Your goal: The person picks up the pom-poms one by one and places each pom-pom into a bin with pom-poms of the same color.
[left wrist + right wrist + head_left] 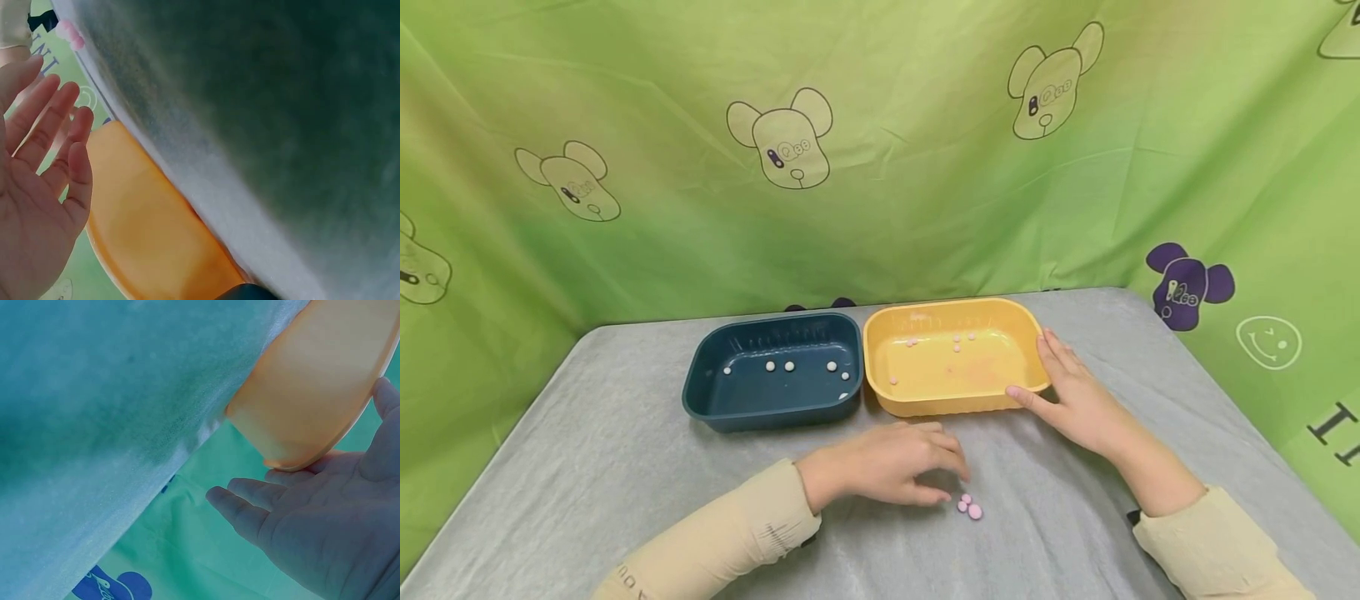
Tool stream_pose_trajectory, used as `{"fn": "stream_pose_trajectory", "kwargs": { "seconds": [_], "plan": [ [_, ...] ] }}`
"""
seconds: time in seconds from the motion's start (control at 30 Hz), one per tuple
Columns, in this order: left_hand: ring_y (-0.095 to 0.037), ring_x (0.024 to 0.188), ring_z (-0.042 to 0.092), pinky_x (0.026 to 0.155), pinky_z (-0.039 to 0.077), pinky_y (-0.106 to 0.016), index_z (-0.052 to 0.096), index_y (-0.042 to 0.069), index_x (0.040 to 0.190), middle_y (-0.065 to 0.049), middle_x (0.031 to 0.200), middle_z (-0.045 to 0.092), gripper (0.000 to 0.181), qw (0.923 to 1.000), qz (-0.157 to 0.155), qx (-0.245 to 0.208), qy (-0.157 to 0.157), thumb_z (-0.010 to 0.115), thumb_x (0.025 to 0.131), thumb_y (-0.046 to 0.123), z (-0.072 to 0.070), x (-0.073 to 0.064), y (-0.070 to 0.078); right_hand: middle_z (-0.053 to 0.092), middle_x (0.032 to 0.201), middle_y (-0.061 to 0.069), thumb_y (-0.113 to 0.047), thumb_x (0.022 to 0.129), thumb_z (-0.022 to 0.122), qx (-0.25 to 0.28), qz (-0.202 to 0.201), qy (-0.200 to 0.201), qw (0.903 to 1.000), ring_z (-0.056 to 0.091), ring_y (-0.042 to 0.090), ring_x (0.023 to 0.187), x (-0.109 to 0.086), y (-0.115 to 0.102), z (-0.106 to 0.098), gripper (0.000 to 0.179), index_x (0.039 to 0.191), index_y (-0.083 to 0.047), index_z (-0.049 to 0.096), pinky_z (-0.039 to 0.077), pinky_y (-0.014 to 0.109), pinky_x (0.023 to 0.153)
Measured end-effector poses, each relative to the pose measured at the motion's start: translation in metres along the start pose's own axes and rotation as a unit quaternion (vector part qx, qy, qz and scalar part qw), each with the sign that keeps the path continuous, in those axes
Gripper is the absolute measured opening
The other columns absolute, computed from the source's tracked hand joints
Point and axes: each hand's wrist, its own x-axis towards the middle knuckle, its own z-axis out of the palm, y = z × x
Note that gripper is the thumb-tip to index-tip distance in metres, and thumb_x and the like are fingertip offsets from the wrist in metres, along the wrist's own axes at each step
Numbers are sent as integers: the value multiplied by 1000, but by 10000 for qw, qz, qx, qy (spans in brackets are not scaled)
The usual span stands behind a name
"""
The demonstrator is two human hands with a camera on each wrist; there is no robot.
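Observation:
In the head view, my left hand (898, 462) hovers over the grey cloth with its fingers loosely bent. Its thumb and fingertips are right beside a small cluster of pink balls (974, 511). The left wrist view has the palm and spread fingers (49, 134), nothing held, with the pink balls (70, 34) beyond the fingertips. My right hand (1082, 404) rests on the right end of a yellow basin (955, 406), thumb at the front rim and fingers along the side. From the right wrist, the straight fingers (240, 509) extend past the basin's edge (300, 394).
A dark blue basin (775, 417) stands directly left of the yellow one, with several white balls (789, 367) inside. Several small pink balls (957, 348) lie in the yellow basin. A green patterned curtain (910, 208) hangs behind the cloth-covered table (587, 467).

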Motion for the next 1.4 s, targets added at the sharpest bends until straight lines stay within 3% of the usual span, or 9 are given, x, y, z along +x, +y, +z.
{"fn": "stream_pose_trajectory", "kwargs": {
  "seconds": [0.43, 0.7, 0.87, 1.13, 1.4],
  "plan": [
    [1, 108, 53, 90, 44, -11, 67, 25, 125, 15, 119, 64, 30, 9983, -97, -169, -549, 64, 97, 35, 6, 4, 2, -2, 164, 27, -53, 98, 54, -17, -9, -6, 10000, 5, 57, 147, 1, -2, 0, 97, 156, 7, 5, 11, 69, 116],
    [1, 106, 54, 91, 44, -10, 68, 23, 126, 13, 118, 64, 31, 9982, -25, -221, -556, 65, 97, 34, 7, 6, 0, -3, 164, 27, -53, 98, 54, -9, 8, -12, 10000, 4, 58, 146, 1, -2, -1, 97, 156, 7, 4, 11, 70, 116],
    [3, 98, 52, 84, 41, -8, 70, 26, 124, 15, 111, 63, 28, 9981, 64, -286, -538, 66, 96, 32, 8, 6, -1, -3, 164, 27, -53, 98, 54, 16, 12, -10, 10000, 4, 58, 146, 1, -3, 0, 97, 156, 7, 4, 11, 71, 115],
    [1, 93, 50, 76, 38, -8, 73, 28, 106, 15, 107, 61, 12, 9977, 53, -254, -619, 67, 96, 31, 6, 8, -1, -3, 164, 27, -53, 98, 54, 30, 26, -5, 10000, 3, 58, 146, 1, -3, -1, 98, 156, 7, 4, 11, 70, 116],
    [3, 92, 49, 77, 37, -6, 75, 26, 111, 14, 104, 62, 19, 9956, 184, -538, -741, 70, 94, 32, 5, 8, 0, -3, 164, 27, -52, 98, 54, -2, -32, 25, 10000, 4, 58, 146, 0, -3, -1, 96, 156, 8, 5, 10, 69, 117]
  ]
}}
